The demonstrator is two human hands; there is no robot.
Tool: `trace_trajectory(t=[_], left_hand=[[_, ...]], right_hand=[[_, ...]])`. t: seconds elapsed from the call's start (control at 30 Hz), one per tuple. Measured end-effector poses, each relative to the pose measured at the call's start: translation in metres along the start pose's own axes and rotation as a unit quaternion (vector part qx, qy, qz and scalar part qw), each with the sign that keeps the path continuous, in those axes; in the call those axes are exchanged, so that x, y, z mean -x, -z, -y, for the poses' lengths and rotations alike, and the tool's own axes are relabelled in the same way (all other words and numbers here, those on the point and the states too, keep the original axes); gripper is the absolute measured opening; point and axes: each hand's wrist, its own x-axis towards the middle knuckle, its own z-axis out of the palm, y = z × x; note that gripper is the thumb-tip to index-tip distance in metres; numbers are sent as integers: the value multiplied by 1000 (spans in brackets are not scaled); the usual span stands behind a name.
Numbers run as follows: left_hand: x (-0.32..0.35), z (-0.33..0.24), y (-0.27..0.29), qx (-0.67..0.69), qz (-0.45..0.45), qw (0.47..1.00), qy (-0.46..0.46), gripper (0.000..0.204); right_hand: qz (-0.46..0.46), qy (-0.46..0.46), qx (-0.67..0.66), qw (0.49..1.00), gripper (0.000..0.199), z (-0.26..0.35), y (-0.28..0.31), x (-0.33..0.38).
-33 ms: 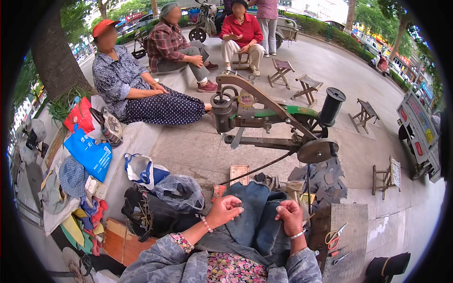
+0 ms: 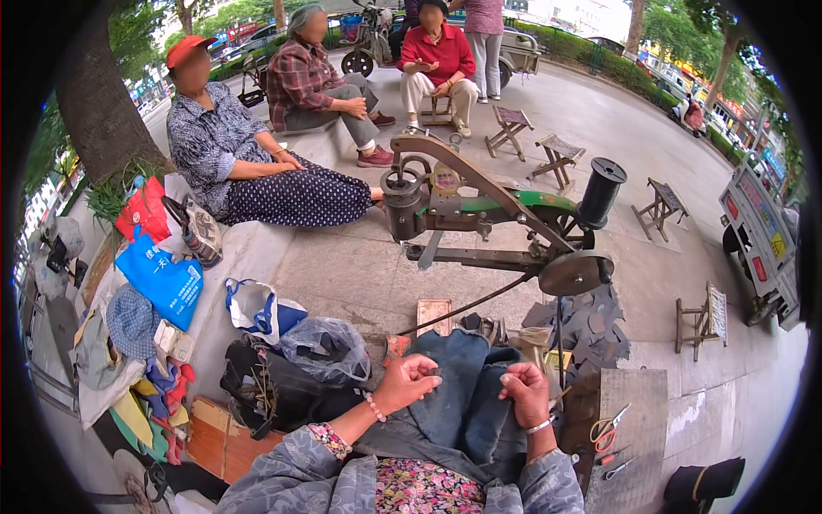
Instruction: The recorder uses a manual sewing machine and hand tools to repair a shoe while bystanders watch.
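Note:
Both my hands are raised over the dark blue cloth [image 2: 452, 377] spread across my lap. The fingers of my left hand [image 2: 409, 383] are pinched together, thumb against fingertips. My right hand [image 2: 526, 392] makes a similar pinch a short way to the right. Whatever lies between the fingertips is too fine to make out. A gap separates the two hands, with the cloth showing below. Beyond them stands a hand-cranked sewing machine [image 2: 505, 204] with a green body, a large wheel and a spool of dark thread [image 2: 603, 194].
At right, orange-handled scissors [image 2: 606, 431] lie on a wooden board [image 2: 635, 428]. Dark scraps [image 2: 591, 330] are piled beyond it. A black bag [image 2: 287, 385] and a clear plastic bag [image 2: 327, 349] sit left. Several people sit at the back near folding stools [image 2: 558, 158].

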Motion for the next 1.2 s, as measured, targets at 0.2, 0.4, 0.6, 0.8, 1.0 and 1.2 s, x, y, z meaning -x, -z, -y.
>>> trace_trajectory(t=[0.2,0.4,0.6,0.8,1.0,1.2], left_hand=[[-6,-4,3,-3,12,1000,2,25],[-6,-5,2,-10,9,1000,7,25],[-7,-3,2,-2,13,1000,0,26],[-8,-2,3,1,17,1000,0,25],[-8,-4,3,0,16,1000,-6,24],[-8,-3,5,4,15,1000,1,26]], right_hand=[[15,0,5,1000,14,0,3,-6],[21,-4,11,1000,15,3,2,-6],[42,4,10,999,18,0,5,-7],[65,9,14,998,22,1,5,-7],[57,6,18,998,20,2,3,-6],[28,-11,22,999,11,11,-3,-6]])
